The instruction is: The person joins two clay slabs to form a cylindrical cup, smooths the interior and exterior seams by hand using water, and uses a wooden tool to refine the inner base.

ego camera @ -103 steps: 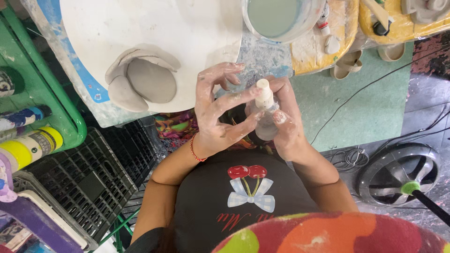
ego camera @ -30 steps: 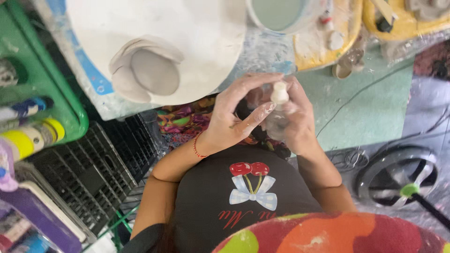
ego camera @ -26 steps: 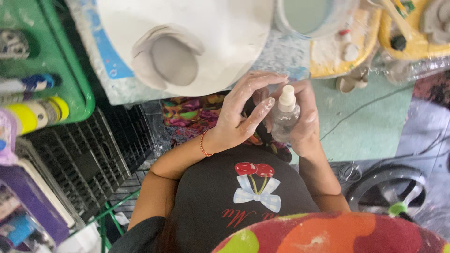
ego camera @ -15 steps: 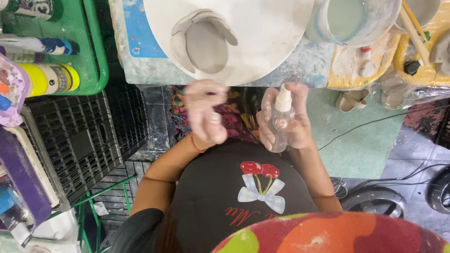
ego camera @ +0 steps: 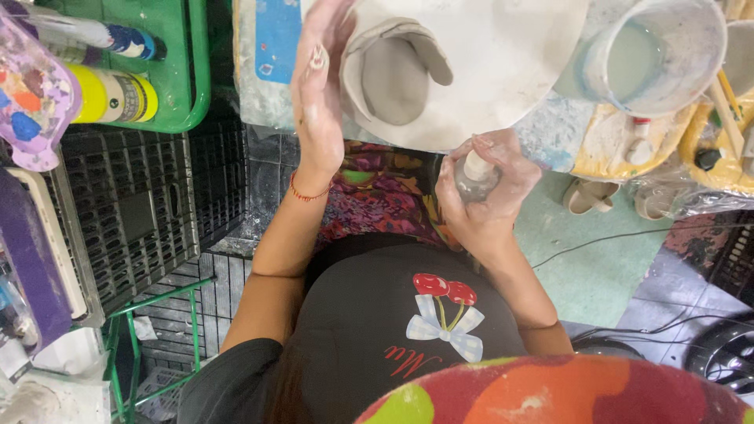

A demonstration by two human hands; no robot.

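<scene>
While the right hand (ego camera: 488, 196) is wrapped around a small clear spray bottle (ego camera: 475, 174), thumb near its white nozzle, the left hand (ego camera: 318, 86) is flat and open, holding nothing, fingers stretched toward the grey clay piece (ego camera: 393, 74) lying on the round white board (ego camera: 503, 71). The bottle sits below the board's near edge, just beside it. Doing this well probably means a light mist rather than a soak, with the open palm kept gentle on the soft clay. Beyond the board stands a bucket of cloudy water (ego camera: 652, 55); paint tubes lie in a green tray (ego camera: 184, 71) to the left.
</scene>
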